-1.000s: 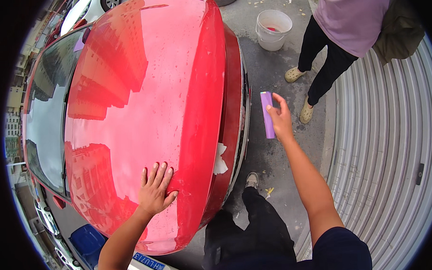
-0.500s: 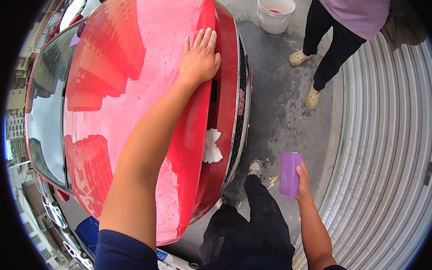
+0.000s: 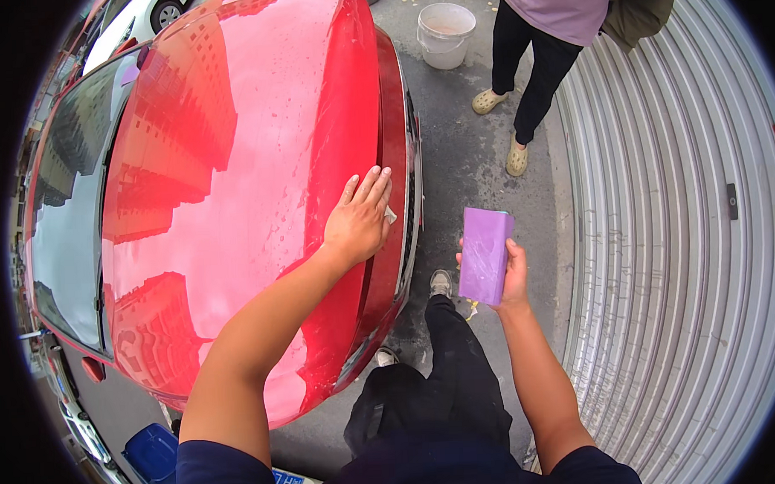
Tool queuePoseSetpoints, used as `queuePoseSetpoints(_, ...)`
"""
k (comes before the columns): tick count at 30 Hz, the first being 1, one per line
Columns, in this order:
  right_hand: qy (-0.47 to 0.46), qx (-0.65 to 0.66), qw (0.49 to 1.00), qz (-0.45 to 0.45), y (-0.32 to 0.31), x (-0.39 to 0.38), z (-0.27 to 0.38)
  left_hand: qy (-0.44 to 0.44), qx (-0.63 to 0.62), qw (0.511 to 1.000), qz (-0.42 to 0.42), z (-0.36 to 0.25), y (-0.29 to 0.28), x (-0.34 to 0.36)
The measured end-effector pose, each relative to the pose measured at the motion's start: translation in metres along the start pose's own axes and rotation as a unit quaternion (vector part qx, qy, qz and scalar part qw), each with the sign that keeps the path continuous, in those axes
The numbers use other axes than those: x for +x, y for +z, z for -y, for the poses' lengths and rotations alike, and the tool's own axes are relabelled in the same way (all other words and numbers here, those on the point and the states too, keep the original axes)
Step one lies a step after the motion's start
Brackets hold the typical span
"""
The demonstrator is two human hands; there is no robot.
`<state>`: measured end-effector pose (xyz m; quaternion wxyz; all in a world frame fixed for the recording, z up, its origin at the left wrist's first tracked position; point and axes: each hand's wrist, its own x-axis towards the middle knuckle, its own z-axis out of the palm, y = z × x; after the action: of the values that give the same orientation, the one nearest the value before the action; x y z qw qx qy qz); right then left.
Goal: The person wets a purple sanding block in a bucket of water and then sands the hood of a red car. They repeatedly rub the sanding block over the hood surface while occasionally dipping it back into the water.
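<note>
My left hand [image 3: 358, 217] lies flat on the front edge of the red car's hood [image 3: 257, 187], fingers stretched out. A bit of white paper [image 3: 391, 214] shows beside that hand at the hood's edge; most of it is hidden. In my right hand [image 3: 514, 276], out to the right of the car's front, is a purple rectangular box [image 3: 486, 256]. It is held upright, with fingers wrapped round its right side and lower part. Water drops and reflections of buildings cover the hood.
A white bucket [image 3: 446, 37] stands on the ground ahead. Beside it is a person in black trousers [image 3: 526, 58] and beige clogs. A ribbed metal shutter [image 3: 652, 233] runs along the right. A blue bin [image 3: 152, 455] and a parked white car [image 3: 145, 20] are at the left.
My left hand has come nearer along the hood's front edge, and the gap under that edge looks narrower. The white paper is now mostly covered. My right hand has raised the purple box.
</note>
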<state>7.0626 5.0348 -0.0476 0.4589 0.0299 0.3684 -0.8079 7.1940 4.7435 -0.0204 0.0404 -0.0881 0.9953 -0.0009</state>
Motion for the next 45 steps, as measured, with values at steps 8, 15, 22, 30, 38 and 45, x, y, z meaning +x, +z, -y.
queuePoseSetpoints(8,-0.047,0.023,0.997,0.052,0.056,-0.08,-0.063,0.054,-0.013,0.998,0.016,-0.05,0.015,-0.16)
queuePoseSetpoints(15,0.003,0.037,0.999,-0.011,0.044,-0.137,-0.144,0.13,-0.012,0.989,0.065,-0.045,-0.003,-0.265)
queuePoseSetpoints(22,-0.05,0.043,0.995,-0.081,0.05,-0.114,-0.216,0.053,0.018,0.997,0.054,0.002,-0.011,-0.271)
queuePoseSetpoints(30,-0.104,0.014,0.992,-0.065,0.097,-0.024,-0.207,0.037,0.005,0.998,0.047,0.015,-0.005,-0.241)
queuePoseSetpoints(38,-0.148,-0.027,0.985,-0.08,0.121,-0.036,-0.221,0.034,-0.024,0.999,0.03,0.011,-0.007,-0.257)
queuePoseSetpoints(45,-0.127,0.0,0.985,-0.12,0.114,-0.075,-0.258,0.035,-0.024,0.999,0.012,0.011,-0.002,-0.26)
